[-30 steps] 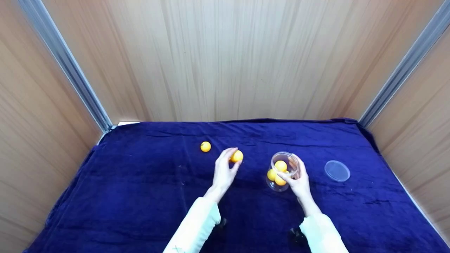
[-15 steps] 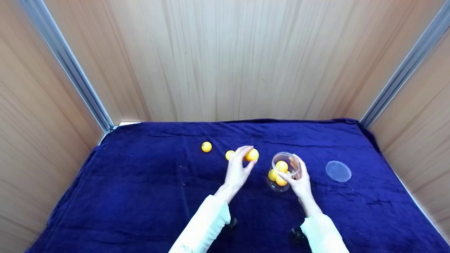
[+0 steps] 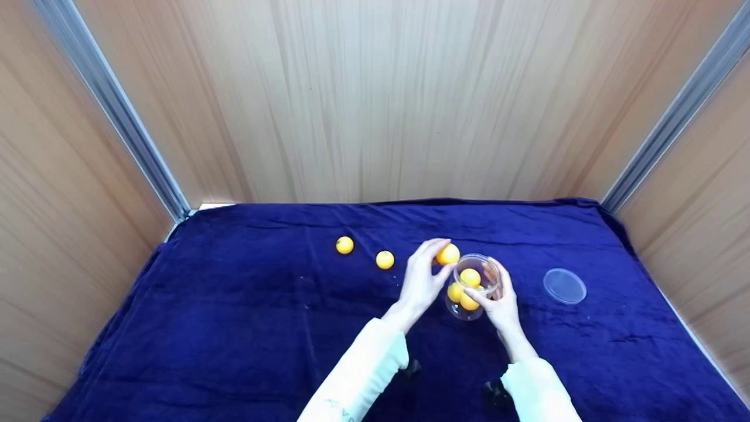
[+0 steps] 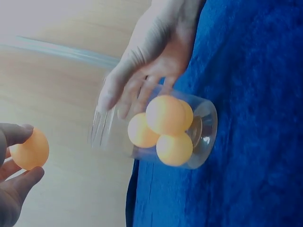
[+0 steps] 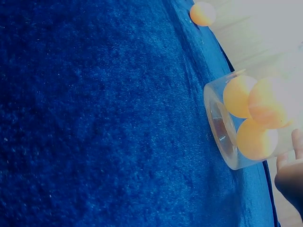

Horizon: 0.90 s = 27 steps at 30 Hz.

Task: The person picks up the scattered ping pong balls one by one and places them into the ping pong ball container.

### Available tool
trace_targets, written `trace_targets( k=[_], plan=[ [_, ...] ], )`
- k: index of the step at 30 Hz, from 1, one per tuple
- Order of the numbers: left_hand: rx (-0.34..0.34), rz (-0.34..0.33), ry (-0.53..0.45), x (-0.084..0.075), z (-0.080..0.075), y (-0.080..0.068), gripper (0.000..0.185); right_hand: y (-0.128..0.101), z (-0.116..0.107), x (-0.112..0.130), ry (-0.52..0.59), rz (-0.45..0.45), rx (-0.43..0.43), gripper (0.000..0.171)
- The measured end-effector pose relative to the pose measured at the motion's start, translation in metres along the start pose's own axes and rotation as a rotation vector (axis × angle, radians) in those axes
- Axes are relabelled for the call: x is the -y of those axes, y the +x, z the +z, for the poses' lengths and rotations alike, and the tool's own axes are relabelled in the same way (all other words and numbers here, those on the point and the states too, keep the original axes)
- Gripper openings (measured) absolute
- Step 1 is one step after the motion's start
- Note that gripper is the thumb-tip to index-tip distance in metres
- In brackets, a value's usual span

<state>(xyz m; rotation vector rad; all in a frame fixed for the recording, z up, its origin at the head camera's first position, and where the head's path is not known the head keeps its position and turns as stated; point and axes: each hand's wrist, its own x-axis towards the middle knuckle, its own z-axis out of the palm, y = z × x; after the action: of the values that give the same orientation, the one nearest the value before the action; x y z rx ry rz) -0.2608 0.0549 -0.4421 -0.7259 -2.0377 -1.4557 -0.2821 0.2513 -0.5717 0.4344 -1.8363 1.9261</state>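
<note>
My left hand (image 3: 422, 284) pinches an orange ping-pong ball (image 3: 449, 254) between thumb and fingers, just left of the mouth of a clear plastic jar (image 3: 464, 314). In the left wrist view the held ball (image 4: 31, 149) is apart from the jar's rim. My right hand (image 3: 502, 305) grips the jar near its top from the right side, thumb in front. The jar stands on the cloth with several orange ping-pong balls (image 4: 165, 115) inside. The right wrist view shows the jar's base (image 5: 221, 135) and only part of the right hand (image 5: 291, 177).
Two more ping-pong balls lie on the dark blue cloth (image 3: 205, 316) to the left: a nearer ball (image 3: 385, 259) and a farther ball (image 3: 344, 245). A round clear lid (image 3: 565, 286) lies right of the jar. Wooden panels (image 3: 375, 105) enclose the back and sides.
My left hand has carried the pinched ball rightward to beside the jar's rim, uncovering another ball on the cloth. The right hand and jar have stayed in place.
</note>
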Motion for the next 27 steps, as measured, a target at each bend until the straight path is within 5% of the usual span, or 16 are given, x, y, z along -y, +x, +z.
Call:
trace_targets(
  k=[5, 12, 19, 27],
  plan=[
    [0.012, 0.029, 0.045, -0.003, 0.01, 0.003, 0.036, 0.001, -0.001, -0.006, -0.07, -0.009, 0.005, 0.077],
    [0.036, 0.035, 0.117, -0.006, 0.021, 0.004, 0.036, -0.001, 0.01, 0.023, -0.038, 0.053, 0.004, 0.076],
    [0.066, -0.022, 0.119, -0.008, 0.031, 0.006, 0.039, 0.0, -0.004, -0.011, -0.059, 0.02, 0.019, 0.079],
    [0.064, -0.032, 0.185, -0.006, 0.032, 0.005, 0.037, 0.0, 0.004, 0.014, 0.055, 0.011, 0.025, 0.075]
  ],
)
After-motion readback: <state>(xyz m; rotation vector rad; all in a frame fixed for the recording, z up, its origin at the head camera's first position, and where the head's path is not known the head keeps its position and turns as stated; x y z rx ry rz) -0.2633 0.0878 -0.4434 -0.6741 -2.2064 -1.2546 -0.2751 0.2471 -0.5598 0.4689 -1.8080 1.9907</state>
